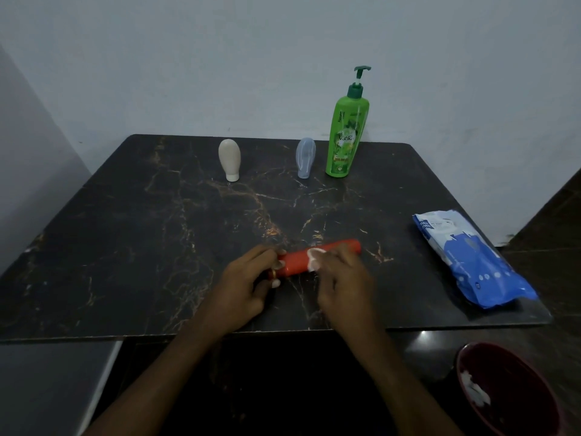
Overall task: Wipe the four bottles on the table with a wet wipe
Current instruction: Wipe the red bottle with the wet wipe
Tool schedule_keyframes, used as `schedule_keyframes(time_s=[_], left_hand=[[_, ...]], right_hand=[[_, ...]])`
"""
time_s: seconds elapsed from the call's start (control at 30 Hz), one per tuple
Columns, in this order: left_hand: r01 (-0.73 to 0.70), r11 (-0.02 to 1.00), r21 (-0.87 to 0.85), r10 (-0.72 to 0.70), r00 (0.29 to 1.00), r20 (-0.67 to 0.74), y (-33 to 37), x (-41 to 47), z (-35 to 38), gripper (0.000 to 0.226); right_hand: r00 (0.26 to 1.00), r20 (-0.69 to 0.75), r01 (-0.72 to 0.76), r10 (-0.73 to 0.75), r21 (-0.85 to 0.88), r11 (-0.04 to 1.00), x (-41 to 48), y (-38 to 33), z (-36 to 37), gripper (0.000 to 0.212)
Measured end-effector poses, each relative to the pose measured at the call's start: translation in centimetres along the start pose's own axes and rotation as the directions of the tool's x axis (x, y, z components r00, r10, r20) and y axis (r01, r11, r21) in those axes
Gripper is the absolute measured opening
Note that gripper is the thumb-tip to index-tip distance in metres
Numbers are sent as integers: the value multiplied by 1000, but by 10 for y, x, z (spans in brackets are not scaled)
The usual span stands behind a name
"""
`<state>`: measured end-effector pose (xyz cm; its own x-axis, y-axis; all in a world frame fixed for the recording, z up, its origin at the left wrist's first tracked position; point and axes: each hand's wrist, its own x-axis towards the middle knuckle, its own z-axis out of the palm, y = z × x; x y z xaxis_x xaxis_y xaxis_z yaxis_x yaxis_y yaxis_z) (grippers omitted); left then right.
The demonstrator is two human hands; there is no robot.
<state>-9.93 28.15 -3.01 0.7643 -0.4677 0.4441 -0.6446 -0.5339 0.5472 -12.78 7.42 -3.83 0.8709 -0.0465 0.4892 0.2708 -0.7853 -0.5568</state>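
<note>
In the head view, an orange-red bottle (298,261) lies on its side on the dark marble desk (125,247). The left hand (248,284) curls round its cap end. The right hand (342,278) pinches a white wet wipe (313,258) against its middle. Well behind the orange-red bottle stand a beige tube (229,158), a blue-grey tube (305,157) and a green Vatika pump bottle (344,136). To its right lies a blue wipes pack (471,256). Nearer than it and to the right is a dark red bowl (518,382) with white scraps in it.

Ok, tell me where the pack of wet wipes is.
In the head view, the blue wet wipe pack lies near the table's right edge, to the right of the red bottle and apart from it.
</note>
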Motion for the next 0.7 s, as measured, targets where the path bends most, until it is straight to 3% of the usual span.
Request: schedule_keyframes(time_s=[0.07,0.23,0.37,0.43,0.57,0.7], left_hand=[[3,1000,-2,-3,1000,-13,-2,0,0,34],[37,998,-52,-40,998,-48,-6,0,2,36],[66,992,-107,-75,994,-79,-6,-1,1,37],[90,987,-133,-102,991,-88,-7,-1,1,39],[147,971,-187,-166,982,-91,-8,-1,2,47],[147,964,-220,-169,982,-82,-7,-2,3,47]], right_hand=[[997,-26,-73,71,-74,995,11,28,-14,26],[965,-70,-251,251,11,968,23,61,-29,20],[962,-98,-252,256,53,966,18,35,-16,22],[972,-85,-215,219,55,975,14,12,-8,21],[999,-22,27,-25,54,998,4,-35,8,28],[988,41,151,-150,-28,988,2,-42,10,31]])
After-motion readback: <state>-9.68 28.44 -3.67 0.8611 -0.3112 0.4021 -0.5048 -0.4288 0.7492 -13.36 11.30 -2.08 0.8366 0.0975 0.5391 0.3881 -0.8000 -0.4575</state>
